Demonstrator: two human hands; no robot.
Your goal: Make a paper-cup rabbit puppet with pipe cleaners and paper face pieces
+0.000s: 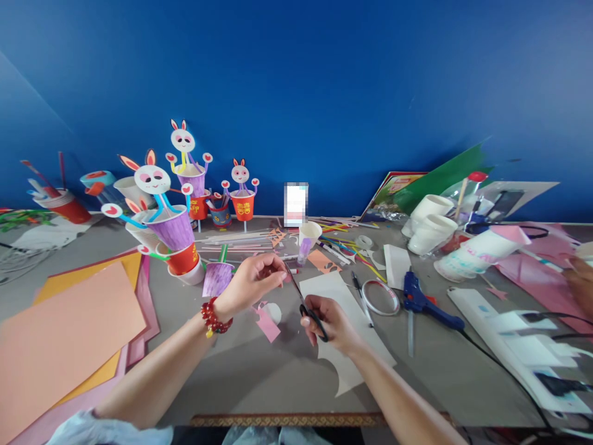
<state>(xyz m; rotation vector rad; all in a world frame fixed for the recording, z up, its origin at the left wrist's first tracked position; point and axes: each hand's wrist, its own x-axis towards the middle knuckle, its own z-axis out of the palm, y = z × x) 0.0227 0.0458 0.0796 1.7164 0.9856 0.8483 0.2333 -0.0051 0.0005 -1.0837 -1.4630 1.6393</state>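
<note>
My right hand (336, 321) grips black-handled scissors (304, 308), their blades angled up and left. At the blade tips, my left hand (252, 281) is closed in a pinch; whatever lies between its fingertips is too small to make out. A red bead bracelet (214, 318) circles the left wrist. On the table below lie a cut pink paper scrap (269, 326) and a small white paper disc (274, 312). Beneath and beside my right hand rests a white paper sheet (336, 290) with curved cut-outs. A purple-striped cup (217, 278) is just behind my left hand.
Rabbit-headed paper cups (169, 228) stand at left, behind stacked coloured paper (69, 315). To the right are a tape roll (380, 280), a blue glue gun (419, 293), a power strip (491, 334) with cords, and white cups (433, 232). Another person's hand (581, 281) shows at far right.
</note>
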